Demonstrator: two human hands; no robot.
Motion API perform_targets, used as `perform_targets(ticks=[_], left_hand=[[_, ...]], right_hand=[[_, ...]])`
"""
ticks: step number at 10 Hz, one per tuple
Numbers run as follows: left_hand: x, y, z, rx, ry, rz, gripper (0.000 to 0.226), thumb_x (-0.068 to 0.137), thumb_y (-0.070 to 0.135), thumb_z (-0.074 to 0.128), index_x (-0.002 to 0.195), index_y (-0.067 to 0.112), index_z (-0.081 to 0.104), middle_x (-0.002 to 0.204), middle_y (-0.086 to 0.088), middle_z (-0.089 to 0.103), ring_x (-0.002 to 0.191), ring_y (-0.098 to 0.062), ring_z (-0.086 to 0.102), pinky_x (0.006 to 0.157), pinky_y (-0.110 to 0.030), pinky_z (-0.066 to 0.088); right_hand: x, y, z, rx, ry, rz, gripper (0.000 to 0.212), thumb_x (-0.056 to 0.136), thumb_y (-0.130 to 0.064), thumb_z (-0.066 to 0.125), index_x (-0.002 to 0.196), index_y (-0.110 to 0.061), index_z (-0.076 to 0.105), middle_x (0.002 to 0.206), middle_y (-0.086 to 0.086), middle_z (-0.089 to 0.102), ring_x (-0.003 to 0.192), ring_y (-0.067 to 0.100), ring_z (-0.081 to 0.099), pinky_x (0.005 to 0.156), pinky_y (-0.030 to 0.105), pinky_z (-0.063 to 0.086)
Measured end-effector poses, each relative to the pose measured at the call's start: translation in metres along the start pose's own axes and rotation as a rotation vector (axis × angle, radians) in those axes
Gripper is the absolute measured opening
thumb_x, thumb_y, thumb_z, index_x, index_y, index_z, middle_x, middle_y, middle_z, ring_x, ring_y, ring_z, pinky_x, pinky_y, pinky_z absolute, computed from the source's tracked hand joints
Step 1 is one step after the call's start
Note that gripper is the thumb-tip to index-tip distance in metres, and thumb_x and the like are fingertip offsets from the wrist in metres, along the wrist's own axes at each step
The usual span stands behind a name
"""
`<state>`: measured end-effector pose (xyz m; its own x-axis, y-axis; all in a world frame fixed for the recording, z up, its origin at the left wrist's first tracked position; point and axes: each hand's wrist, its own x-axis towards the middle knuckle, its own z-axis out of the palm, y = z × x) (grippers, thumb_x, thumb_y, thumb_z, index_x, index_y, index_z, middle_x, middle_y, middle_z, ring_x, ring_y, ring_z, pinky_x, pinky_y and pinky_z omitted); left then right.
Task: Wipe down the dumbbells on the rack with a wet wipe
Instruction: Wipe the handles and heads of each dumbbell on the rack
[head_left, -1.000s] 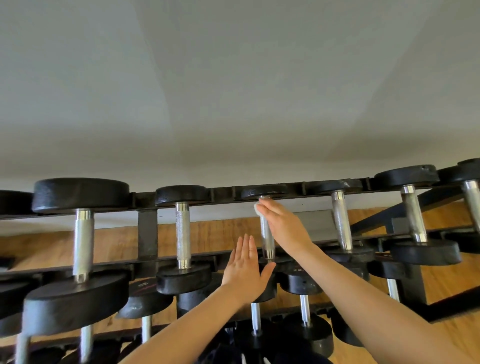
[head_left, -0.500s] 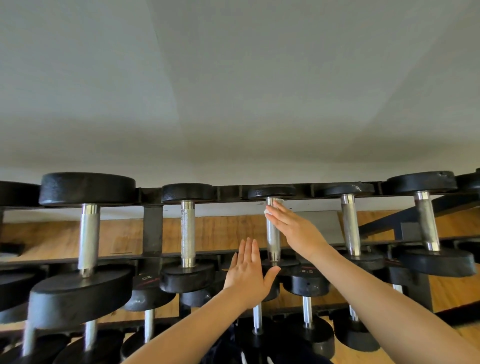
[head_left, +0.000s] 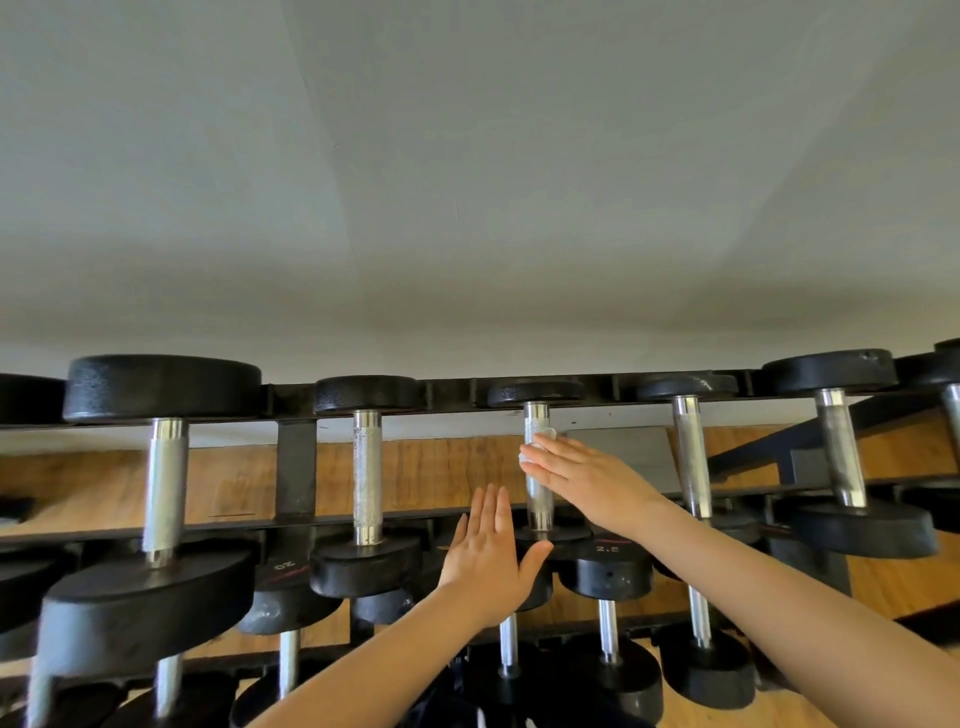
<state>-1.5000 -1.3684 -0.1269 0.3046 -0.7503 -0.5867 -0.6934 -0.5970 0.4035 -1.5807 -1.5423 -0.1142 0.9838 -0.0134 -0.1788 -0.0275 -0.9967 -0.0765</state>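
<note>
A black dumbbell rack holds rows of black dumbbells with chrome handles. My right hand lies across the chrome handle of a small dumbbell in the middle of the top row, holding a white wet wipe against it. Only slivers of the wipe show past my fingers; my thumb is hidden. My left hand is flat with straight fingers, resting on the near head of that dumbbell, which it mostly hides. The dumbbell's far head sits on the back rail.
Larger dumbbells fill the left of the top row and medium ones the right. Lower rows hold smaller dumbbells, one marked 2.5. Wooden floor shows through the rack, and a plain pale wall rises behind it.
My right hand slid down the chrome handle from just under the far head toward its middle, and its fingers flattened. My left hand stayed on the near head.
</note>
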Motion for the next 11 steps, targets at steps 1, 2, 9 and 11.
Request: perform_targets(ticks=[1, 2, 9, 11], left_hand=[[-0.001, 0.001, -0.001, -0.001, -0.006, 0.0, 0.081, 0.099, 0.06, 0.018, 0.153, 0.008, -0.014, 0.16, -0.008, -0.019, 0.147, -0.019, -0.02, 0.121, -0.036, -0.003], [-0.001, 0.0, -0.002, 0.0, -0.01, 0.002, 0.081, 0.099, 0.06, 0.018, 0.153, 0.008, -0.013, 0.161, -0.007, -0.019, 0.147, -0.019, -0.02, 0.121, -0.036, -0.004], [0.002, -0.002, 0.002, 0.007, -0.003, 0.003, 0.081, 0.098, 0.062, 0.016, 0.154, 0.009, -0.011, 0.161, -0.007, -0.016, 0.147, -0.018, -0.018, 0.122, -0.037, -0.001], [0.002, -0.002, 0.002, 0.01, -0.01, 0.003, 0.093, 0.086, 0.071, 0.001, 0.154, 0.009, -0.01, 0.161, -0.008, -0.016, 0.148, -0.02, -0.017, 0.12, -0.036, -0.003]], right_hand=[[0.009, 0.005, -0.002, -0.026, 0.067, -0.043, 0.077, 0.048, 0.005, 0.089, 0.12, -0.009, 0.064, 0.128, 0.009, 0.06, 0.124, 0.023, 0.05, 0.101, 0.037, 0.034], [0.02, 0.007, -0.015, 0.039, 0.199, -0.006, 0.059, 0.05, 0.002, 0.089, 0.105, -0.004, 0.07, 0.107, 0.011, 0.069, 0.099, 0.025, 0.067, 0.086, 0.032, 0.051], [0.036, 0.015, -0.02, -0.012, 0.222, -0.126, 0.063, 0.046, 0.003, 0.09, 0.105, -0.002, 0.07, 0.095, 0.01, 0.071, 0.086, 0.024, 0.068, 0.071, 0.035, 0.059], [0.024, 0.003, 0.006, 0.025, 0.195, -0.029, 0.067, 0.055, 0.005, 0.086, 0.118, -0.004, 0.064, 0.128, 0.011, 0.06, 0.125, 0.025, 0.051, 0.095, 0.039, 0.048]])
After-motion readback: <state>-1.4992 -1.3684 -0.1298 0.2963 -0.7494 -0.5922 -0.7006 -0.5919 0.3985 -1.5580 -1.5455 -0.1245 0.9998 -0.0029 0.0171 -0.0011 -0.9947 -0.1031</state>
